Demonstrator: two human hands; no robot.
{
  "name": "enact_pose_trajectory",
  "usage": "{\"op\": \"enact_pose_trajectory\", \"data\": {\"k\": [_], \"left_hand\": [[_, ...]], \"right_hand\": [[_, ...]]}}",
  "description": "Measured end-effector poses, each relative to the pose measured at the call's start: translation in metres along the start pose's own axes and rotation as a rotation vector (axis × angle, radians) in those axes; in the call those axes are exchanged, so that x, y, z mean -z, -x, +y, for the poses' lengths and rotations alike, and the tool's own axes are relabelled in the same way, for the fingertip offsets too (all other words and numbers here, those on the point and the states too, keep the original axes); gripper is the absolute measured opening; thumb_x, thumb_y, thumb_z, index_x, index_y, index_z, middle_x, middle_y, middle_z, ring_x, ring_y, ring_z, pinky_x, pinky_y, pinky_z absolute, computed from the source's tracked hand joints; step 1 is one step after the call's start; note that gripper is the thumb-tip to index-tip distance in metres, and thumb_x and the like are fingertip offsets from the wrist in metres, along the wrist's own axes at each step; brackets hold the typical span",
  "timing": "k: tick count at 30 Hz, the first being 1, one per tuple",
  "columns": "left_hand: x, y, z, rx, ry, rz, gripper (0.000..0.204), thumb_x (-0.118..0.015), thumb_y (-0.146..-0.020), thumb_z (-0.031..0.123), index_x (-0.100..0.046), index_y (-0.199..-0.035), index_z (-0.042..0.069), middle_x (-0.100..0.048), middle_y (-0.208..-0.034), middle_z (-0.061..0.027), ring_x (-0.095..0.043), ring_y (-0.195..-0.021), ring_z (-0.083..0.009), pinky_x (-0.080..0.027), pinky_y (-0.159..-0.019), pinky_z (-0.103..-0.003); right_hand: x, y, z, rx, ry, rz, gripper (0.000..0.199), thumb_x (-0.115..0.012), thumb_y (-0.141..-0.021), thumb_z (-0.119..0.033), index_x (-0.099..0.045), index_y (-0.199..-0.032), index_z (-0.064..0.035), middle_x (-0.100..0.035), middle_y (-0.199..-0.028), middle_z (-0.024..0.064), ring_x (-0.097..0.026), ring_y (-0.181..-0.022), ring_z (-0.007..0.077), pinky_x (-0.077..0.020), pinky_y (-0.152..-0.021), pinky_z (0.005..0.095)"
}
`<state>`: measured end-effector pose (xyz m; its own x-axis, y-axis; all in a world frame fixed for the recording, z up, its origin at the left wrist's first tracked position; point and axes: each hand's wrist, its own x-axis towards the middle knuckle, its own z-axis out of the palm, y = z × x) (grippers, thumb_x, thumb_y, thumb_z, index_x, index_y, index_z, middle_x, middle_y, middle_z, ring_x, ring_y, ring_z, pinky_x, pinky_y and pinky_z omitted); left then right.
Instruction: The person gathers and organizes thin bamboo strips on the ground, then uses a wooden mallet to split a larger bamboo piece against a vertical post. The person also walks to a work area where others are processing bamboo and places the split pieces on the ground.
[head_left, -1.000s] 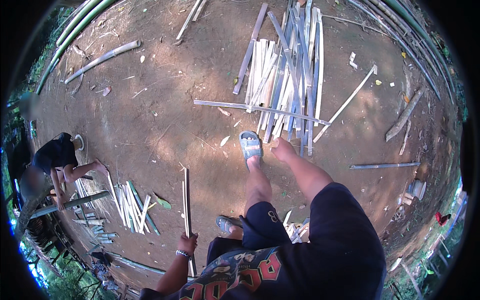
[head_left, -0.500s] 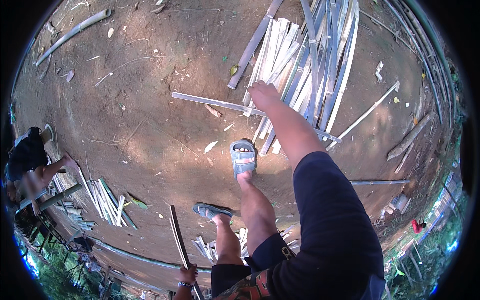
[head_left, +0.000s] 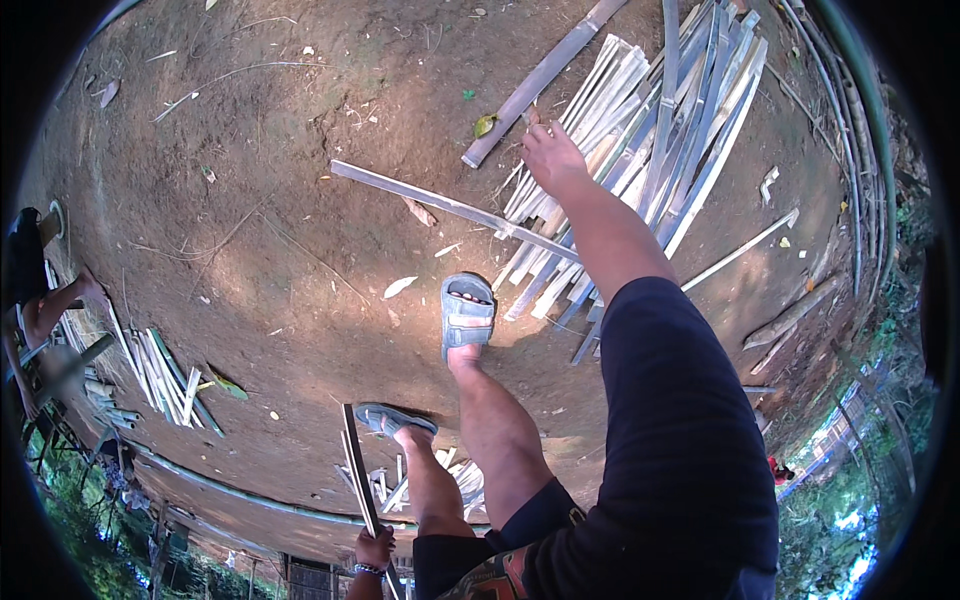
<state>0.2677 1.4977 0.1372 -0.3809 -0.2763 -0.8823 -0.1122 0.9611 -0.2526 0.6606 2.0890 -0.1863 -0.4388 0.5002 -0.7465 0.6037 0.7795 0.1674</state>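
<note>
My left hand (head_left: 374, 549), with a beaded bracelet at the wrist, is closed around a few long bamboo strips (head_left: 357, 470), one dark and one pale, low in the view beside my leg. My right hand (head_left: 553, 160) reaches out over the left edge of a large pile of split bamboo strips (head_left: 690, 130), fingers apart and nothing seen in them. One grey bamboo strip (head_left: 430, 200) lies crosswise, its right end passing under my forearm. Beyond my right hand a wide bamboo slat (head_left: 540, 80) lies on the dirt, a yellow-green leaf (head_left: 485, 125) at its near end.
My sandalled feet (head_left: 468, 315) stand on bare dirt near the pile. Smaller bundles of strips lie at left (head_left: 165, 375) and behind my legs (head_left: 400, 490). Another person (head_left: 50, 310) works at the far left. Long poles (head_left: 860, 130) line the right edge.
My right hand has moved farther out, toward the wide slat, and its fingers have spread. The view has shifted. My left hand still holds the strips.
</note>
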Motion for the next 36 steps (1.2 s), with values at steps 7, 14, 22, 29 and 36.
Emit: {"op": "enact_pose_trajectory", "data": {"k": [7, 14, 22, 29, 36], "left_hand": [[0.009, -0.015, -0.004, -0.030, 0.012, -0.005, 0.019, -0.072, -0.085, 0.019, -0.061, -0.086, 0.004, -0.065, -0.066, -0.0066, -0.061, -0.052, -0.0134, -0.050, -0.046, -0.027], [0.008, -0.014, 0.005, -0.048, 0.060, 0.023, 0.017, -0.071, -0.085, 0.017, -0.060, -0.085, 0.004, -0.064, -0.066, -0.0070, -0.060, -0.051, -0.0134, -0.049, -0.046, -0.027], [0.013, -0.027, 0.000, -0.051, 0.015, 0.008, 0.017, -0.071, -0.085, 0.018, -0.059, -0.085, 0.006, -0.063, -0.066, -0.0052, -0.058, -0.050, -0.0128, -0.047, -0.045, -0.026], [0.011, -0.024, 0.025, -0.064, -0.019, 0.020, 0.018, -0.071, -0.085, 0.019, -0.059, -0.084, 0.005, -0.064, -0.067, -0.0055, -0.059, -0.051, -0.0125, -0.048, -0.045, -0.026], [0.010, -0.027, 0.038, -0.090, -0.012, 0.022, 0.018, -0.071, -0.085, 0.019, -0.060, -0.083, 0.005, -0.066, -0.069, -0.0057, -0.059, -0.050, -0.0122, -0.047, -0.044, -0.026]], "right_hand": [[-0.028, 0.035, 0.011, 0.049, -0.058, 0.070, 0.027, -0.052, -0.094, -0.015, -0.060, -0.119, -0.0173, -0.059, -0.115, -0.0022, -0.052, -0.117, 0.0152, -0.0312, -0.106, 0.0396], [-0.028, 0.065, 0.012, -0.016, -0.146, 0.105, 0.024, -0.052, -0.092, -0.014, -0.062, -0.114, -0.0178, -0.057, -0.114, -0.0011, -0.050, -0.118, 0.0167, -0.0315, -0.105, 0.0423], [-0.044, 0.050, -0.005, -0.127, -0.113, 0.053, 0.038, -0.050, -0.096, -0.017, -0.048, -0.134, -0.0202, -0.052, -0.123, 0.0019, -0.047, -0.124, 0.0171, -0.0303, -0.106, 0.0439], [-0.033, 0.040, 0.006, -0.072, -0.065, -0.056, 0.048, -0.049, -0.097, -0.020, -0.040, -0.145, -0.0213, -0.034, -0.154, -0.0005, -0.029, -0.143, 0.0197, -0.0218, -0.116, 0.0486], [-0.027, 0.037, 0.008, -0.073, -0.096, -0.111, 0.044, -0.050, -0.096, -0.019, -0.047, -0.140, -0.0172, -0.043, -0.146, -0.0002, -0.035, -0.137, 0.0175, -0.0256, -0.112, 0.0426]]}}
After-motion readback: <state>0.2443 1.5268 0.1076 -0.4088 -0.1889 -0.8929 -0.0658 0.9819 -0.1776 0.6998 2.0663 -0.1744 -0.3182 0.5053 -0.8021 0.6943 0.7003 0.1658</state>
